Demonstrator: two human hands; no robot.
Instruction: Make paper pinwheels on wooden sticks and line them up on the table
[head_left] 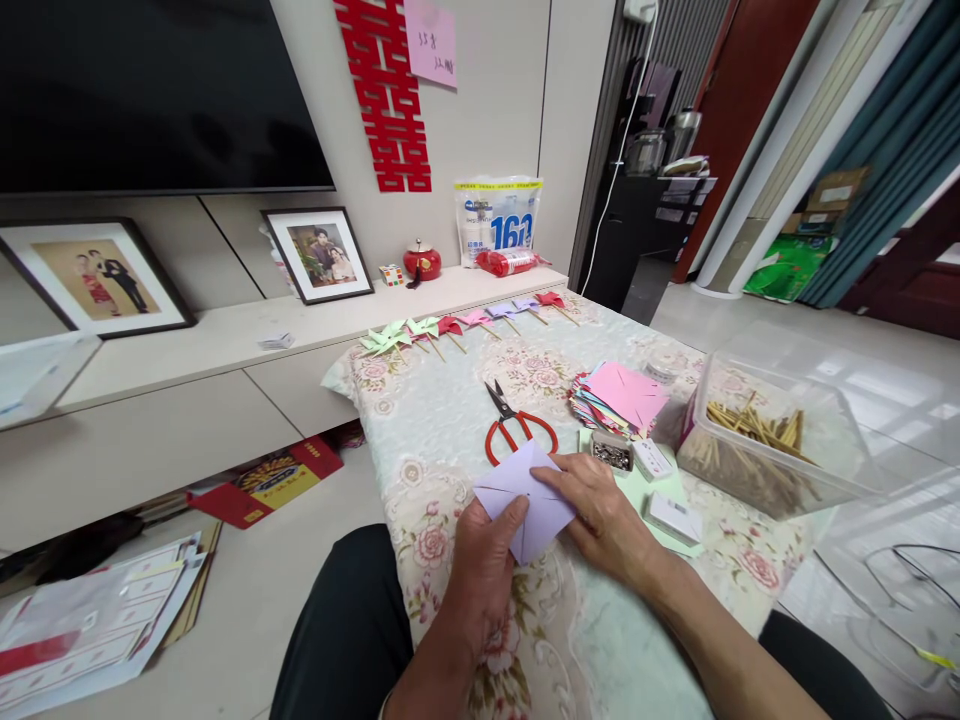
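Observation:
A square of lilac paper [541, 520], slit inward from its corners, is held just above the table's front part. My left hand [480, 560] grips its lower left side, thumb on top near the centre. My right hand [600, 505] pinches its right side, with the index finger lying on the upper face. Just beyond the paper lie scissors [517, 420] with red handles, blades pointing away. To the right are a stack of coloured paper squares [626, 395], pink on top, and a small box of metal pins [612, 455].
A clear plastic bin [750, 465] of thin sticks stands at the right. Finished paper pinwheels [450, 328] line the far edge of the flowered tablecloth [442, 500]. Small white boxes [673, 518] lie on green paper. Behind is a low cabinet [187, 400] with framed photos.

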